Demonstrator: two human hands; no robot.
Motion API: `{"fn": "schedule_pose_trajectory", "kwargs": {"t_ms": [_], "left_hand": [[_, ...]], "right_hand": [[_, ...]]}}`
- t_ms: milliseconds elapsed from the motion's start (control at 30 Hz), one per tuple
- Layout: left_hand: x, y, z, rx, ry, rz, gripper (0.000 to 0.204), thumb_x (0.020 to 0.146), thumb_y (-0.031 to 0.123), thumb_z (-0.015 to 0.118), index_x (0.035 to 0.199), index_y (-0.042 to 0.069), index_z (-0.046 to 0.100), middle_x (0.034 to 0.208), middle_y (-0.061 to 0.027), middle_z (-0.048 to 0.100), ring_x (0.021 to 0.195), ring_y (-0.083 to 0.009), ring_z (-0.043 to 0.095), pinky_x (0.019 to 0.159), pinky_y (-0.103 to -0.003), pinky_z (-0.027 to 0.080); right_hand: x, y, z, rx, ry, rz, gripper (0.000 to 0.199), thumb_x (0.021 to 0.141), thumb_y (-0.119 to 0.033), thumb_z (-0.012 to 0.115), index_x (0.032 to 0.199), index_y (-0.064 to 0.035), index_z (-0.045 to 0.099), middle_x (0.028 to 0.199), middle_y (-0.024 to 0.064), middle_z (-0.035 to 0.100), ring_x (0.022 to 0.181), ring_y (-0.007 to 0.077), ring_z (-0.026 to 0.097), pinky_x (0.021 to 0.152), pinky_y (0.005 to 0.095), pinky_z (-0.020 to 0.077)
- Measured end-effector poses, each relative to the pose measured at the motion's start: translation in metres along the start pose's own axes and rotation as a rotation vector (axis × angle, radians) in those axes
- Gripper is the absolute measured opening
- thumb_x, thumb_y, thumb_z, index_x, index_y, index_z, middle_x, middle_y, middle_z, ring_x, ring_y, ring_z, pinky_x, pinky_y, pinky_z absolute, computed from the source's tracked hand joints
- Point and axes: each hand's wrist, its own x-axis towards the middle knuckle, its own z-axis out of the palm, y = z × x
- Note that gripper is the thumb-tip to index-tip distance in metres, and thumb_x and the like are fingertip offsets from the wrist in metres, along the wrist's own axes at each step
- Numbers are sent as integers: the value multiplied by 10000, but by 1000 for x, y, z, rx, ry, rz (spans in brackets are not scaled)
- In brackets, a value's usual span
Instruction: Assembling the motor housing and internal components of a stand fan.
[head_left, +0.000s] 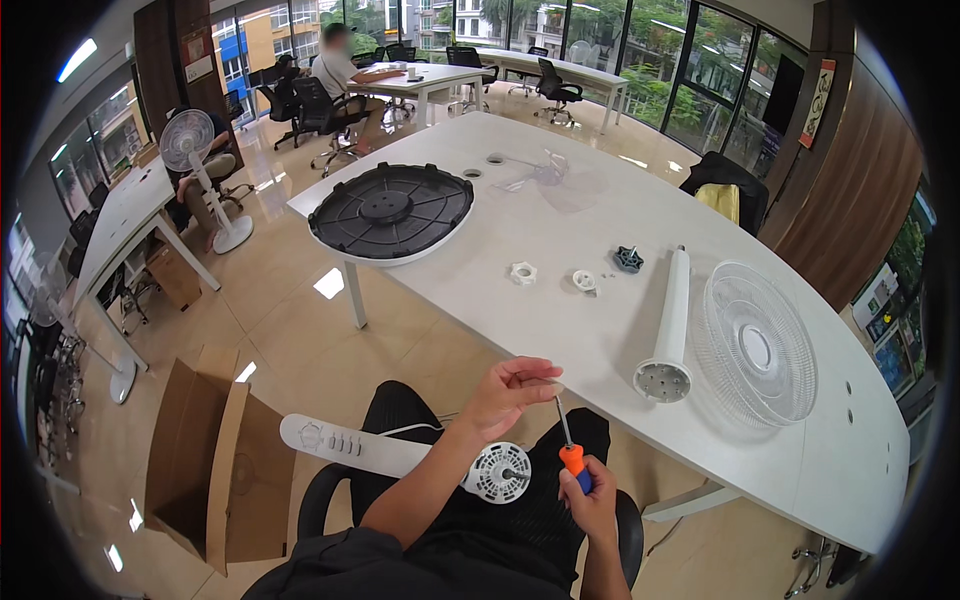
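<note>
My right hand [592, 500] grips a screwdriver with an orange and blue handle [572, 458], its shaft pointing up. My left hand [512, 388] is raised just above the shaft tip, fingertips pinched together near it; whether it holds a small screw I cannot tell. Under both hands, across my lap, lies a white fan motor unit with control neck [400, 456]. On the white table [560, 330] ahead lie a white pole [672, 325], a clear fan grille [755, 345], a black round base [390, 212], a clear blade [555, 180] and small white [523, 272] and dark [628, 259] nuts.
An open cardboard box [205, 455] stands on the floor to my left. A standing fan [195, 150] is beside another white desk at the left. A person sits at a far table [430, 78] among office chairs. A dark bag [725, 180] rests behind the table.
</note>
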Motion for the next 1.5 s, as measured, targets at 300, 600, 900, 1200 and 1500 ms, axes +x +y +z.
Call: {"fn": "schedule_pose_trajectory", "kwargs": {"t_ms": [300, 600, 900, 1200, 1500], "left_hand": [[-35, 37, -5, 146, -73, 147, 415, 828, -82, 784, 1219, 2, 670, 1094, -147, 747, 992, -220, 747, 935, -344, 600], [-40, 40, 2, 114, -73, 116, 418, 815, -108, 777, 1205, 15, 687, 1043, -139, 760, 968, -206, 748, 925, -345, 601], [-39, 41, 0, 138, -88, 92, 436, 816, -106, 778, 1226, 9, 685, 1033, -123, 767, 979, -207, 748, 930, -343, 597], [-40, 50, 9, 281, -67, 59, 455, 843, -83, 763, 1280, -24, 650, 1045, -127, 766, 993, -220, 750, 914, -345, 608], [-44, 56, 10, 161, -215, -49, 502, 858, -26, 777, 1335, -23, 619, 1019, -86, 764, 961, -147, 727, 922, -303, 567]], "right_hand": [[-14, -11, 27, -152, -31, -76, 182, 910, -187, 758, 900, -21, 684, 593, -11, 591, 527, 46, 555, 508, 223, 412], [-19, -14, 27, -103, -27, -111, 177, 913, -181, 747, 899, -17, 684, 602, -12, 597, 526, 44, 549, 505, 220, 407], [-18, -11, 26, -4, -49, -93, 177, 929, -177, 722, 888, -12, 675, 598, -15, 581, 522, 40, 530, 498, 218, 387], [-18, -21, 25, -267, 71, -173, 195, 895, -180, 759, 864, -9, 671, 573, -19, 552, 516, 46, 507, 501, 229, 380], [-18, -20, 24, 106, -138, -17, 199, 936, -198, 733, 874, -30, 645, 622, -13, 582, 504, 43, 511, 478, 202, 375]]}}
